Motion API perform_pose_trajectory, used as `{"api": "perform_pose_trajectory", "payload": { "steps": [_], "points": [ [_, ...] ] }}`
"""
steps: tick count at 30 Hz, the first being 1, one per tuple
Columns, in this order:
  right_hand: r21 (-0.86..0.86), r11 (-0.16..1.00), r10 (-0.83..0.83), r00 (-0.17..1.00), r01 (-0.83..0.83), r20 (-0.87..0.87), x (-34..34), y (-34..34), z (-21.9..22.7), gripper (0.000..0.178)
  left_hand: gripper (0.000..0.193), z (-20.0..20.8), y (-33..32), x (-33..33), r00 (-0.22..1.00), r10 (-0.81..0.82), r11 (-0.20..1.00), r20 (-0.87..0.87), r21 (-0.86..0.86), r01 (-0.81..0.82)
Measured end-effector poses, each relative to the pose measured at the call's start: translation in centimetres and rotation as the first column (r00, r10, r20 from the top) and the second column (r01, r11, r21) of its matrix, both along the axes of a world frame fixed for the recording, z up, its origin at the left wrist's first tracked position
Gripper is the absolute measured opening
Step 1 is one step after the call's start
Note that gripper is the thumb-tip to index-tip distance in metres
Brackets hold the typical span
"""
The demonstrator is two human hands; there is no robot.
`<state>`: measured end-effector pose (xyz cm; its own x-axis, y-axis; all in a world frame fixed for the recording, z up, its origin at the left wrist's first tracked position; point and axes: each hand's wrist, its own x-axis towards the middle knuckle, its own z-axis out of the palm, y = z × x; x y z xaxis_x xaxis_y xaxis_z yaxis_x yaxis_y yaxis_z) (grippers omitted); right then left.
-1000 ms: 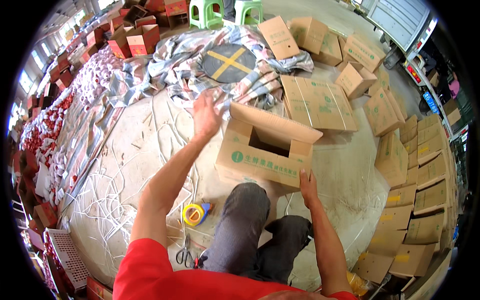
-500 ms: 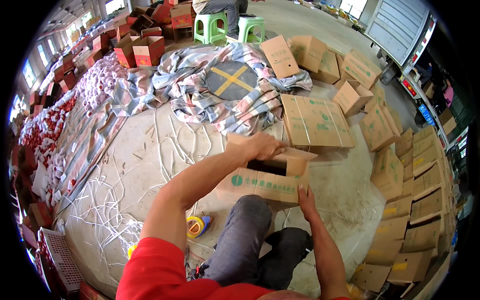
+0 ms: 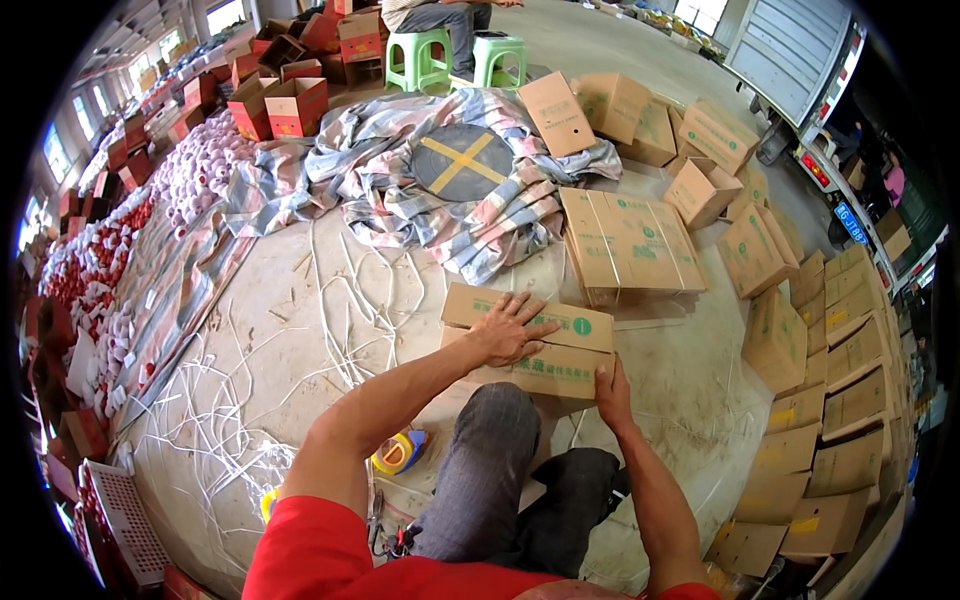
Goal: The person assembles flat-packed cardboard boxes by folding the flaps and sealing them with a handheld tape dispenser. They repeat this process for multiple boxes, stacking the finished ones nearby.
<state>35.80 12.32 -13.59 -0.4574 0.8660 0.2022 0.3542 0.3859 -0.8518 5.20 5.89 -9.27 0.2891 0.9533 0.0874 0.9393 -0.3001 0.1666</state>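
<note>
A brown cardboard box (image 3: pixel 555 370) with green print lies before my knees, its top flaps folded down with a seam between them. On top of it my left hand (image 3: pixel 512 330) rests flat with the fingers spread. My right hand (image 3: pixel 614 395) holds the box's near right corner, thumb on the front face and the other fingers partly hidden. On the floor left of my knee is a yellow and blue tape dispenser (image 3: pixel 398 452). Beyond the box lies a stack of flattened cartons (image 3: pixel 635 240) bound with white strap.
Loose white straps (image 3: pixel 215 420) tangle on the floor at left. A striped tarp (image 3: pixel 340 150) lies ahead, with a dark round panel (image 3: pixel 464 162) crossed in yellow. Cartons (image 3: pixel 775 340) line the right side. A truck (image 3: pixel 800 60), green stools (image 3: pixel 418 62) and a seated person are farther off.
The box's open top has been folded down. My left hand has gone from gripping a raised flap to lying flat on top. My right hand has stayed at the corner.
</note>
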Motion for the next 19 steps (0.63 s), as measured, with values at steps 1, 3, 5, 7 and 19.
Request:
{"api": "perform_pose_trajectory", "payload": {
  "steps": [1,3,5,7,19],
  "points": [
    [-0.001,1.000,-0.003,1.000,0.003,0.014,0.0,-0.1,0.0,0.058,0.062,0.2,-0.2,0.3,0.999,0.024,0.998,-0.030,-0.053,-0.026],
    [-0.036,0.999,-0.005,1.000,0.006,0.020,0.4,-0.1,0.1,0.058,0.066,0.3,-0.3,1.3,0.997,0.046,0.997,-0.066,-0.060,-0.050],
    [-0.036,0.999,0.009,0.999,-0.008,0.035,0.3,-0.1,-0.1,0.059,0.070,0.2,-0.6,1.4,0.993,0.066,0.997,-0.097,-0.043,-0.070],
    [-0.005,0.999,0.036,0.997,-0.036,0.070,0.1,-0.4,0.2,0.061,0.072,-0.5,-1.0,1.3,0.990,0.081,0.997,-0.113,-0.007,-0.082],
    [-0.552,0.812,-0.134,0.981,0.190,0.140,-0.9,4.3,-1.2,0.069,0.074,-1.8,-0.1,1.5,0.995,0.061,0.997,-0.081,0.041,-0.058]
  ]
}}
